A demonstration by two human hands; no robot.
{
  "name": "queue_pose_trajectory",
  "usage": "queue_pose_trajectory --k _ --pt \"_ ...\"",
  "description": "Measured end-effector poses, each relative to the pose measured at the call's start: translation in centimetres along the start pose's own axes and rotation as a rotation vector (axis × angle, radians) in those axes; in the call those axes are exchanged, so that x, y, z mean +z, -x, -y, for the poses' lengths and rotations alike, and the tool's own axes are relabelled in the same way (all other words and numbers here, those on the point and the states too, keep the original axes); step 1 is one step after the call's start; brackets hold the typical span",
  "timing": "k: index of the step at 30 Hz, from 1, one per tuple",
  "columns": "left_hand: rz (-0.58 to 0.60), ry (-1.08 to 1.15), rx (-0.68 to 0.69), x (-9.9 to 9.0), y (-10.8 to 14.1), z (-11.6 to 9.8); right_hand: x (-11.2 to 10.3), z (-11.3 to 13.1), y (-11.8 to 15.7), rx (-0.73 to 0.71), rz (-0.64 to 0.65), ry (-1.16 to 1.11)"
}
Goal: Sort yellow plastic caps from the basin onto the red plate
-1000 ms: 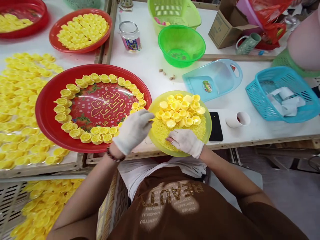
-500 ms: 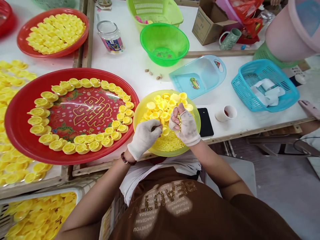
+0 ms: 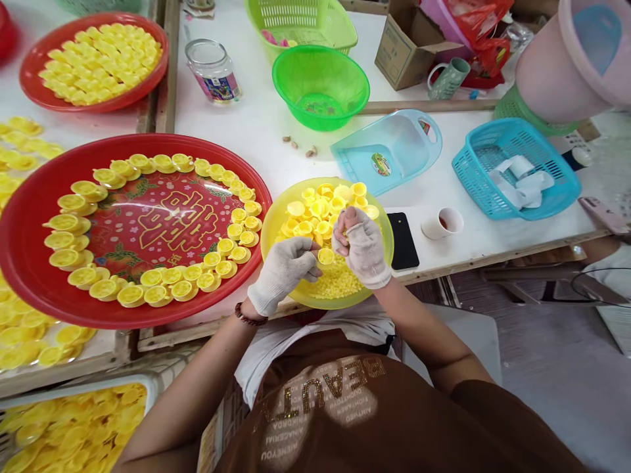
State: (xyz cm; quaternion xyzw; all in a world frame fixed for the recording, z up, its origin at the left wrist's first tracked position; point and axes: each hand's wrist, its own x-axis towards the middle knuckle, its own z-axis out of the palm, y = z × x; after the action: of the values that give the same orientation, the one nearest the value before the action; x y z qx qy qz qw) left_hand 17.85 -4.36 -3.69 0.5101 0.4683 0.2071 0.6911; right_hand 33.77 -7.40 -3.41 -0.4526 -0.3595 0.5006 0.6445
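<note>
Pinching a small yellow cup (image 3: 326, 256) by its edge, the person's gloved left hand (image 3: 286, 269) had its fingertips nearly together over the yellow bowl (image 3: 273, 220). The right hand (image 3: 365, 249) was curled beside it in a loose fist, thumb up, around yellow pellets (image 3: 338, 282) mostly hidden by the fingers. More pellets lay below in the bowl, with a heap of cups (image 3: 320, 210) behind the hands. To the left, a big red tray (image 3: 118, 230) carried a ring of filled cups; a black phone (image 3: 405, 240) lay just right of the bowl.
</note>
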Motion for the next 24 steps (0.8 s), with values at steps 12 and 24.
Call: queue_pose_trajectory --k 12,24 --pt "-0.280 -0.420 0.421 0.4 0.6 1.5 -2.7 -0.8 2.0 0.066 0.319 0.724" --pt "-0.273 -0.302 0.346 0.1 0.6 1.4 -3.3 -0.6 1.6 0.256 0.342 0.450"
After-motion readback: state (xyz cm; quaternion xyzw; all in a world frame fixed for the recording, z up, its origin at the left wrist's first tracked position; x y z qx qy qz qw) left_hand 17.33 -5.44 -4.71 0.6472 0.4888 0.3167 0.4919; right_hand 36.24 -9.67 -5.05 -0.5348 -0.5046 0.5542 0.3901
